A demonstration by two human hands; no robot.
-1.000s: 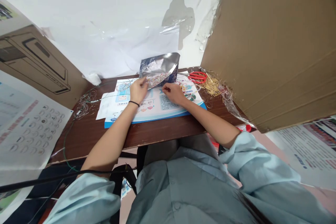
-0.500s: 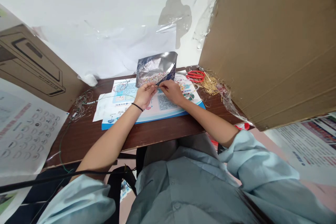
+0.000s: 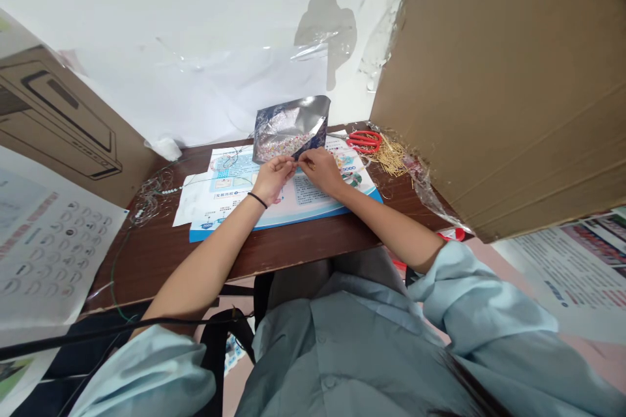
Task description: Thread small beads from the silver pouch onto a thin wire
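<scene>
Two bare hands work just in front of one foil pouch: the left hand, with one black wristband, and the right hand. The fingertips of the two hands come together at the pouch's lower edge, curled and close; whether they clamp anything there is too small to tell. The foil pouch leans upright at the far edge of a printed sheet, its silver lining folded open and many tiny multicoloured beads massed inside. Left of the pouch lies one tangle of thin wire. Right of it sit one pair of red-handled scissors and one heap of thin gold pins. The printed sheet covers a blue-edged board on a dark wooden table. Beyond the pouch rises a white wall with clear plastic film; a cardboard sheet stands to its right, a printed box to its left.
</scene>
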